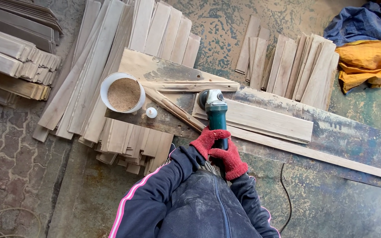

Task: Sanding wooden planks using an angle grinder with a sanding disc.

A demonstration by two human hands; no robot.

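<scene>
Head view: both red-gloved hands, left hand and right hand, fingers wrapped tight around green angle grinder.

Both gloved hands, the left hand and the right hand, are wrapped around the green angle grinder, whose head sits on the flat plank, leaving the plank's long right stretch bare and open. To the left, the way is crowded by the white bucket of sawdust, a small white cap and a slanting wood strip. Stacked boards hem in the near left, and the cord trails over the open floor at right.
</scene>
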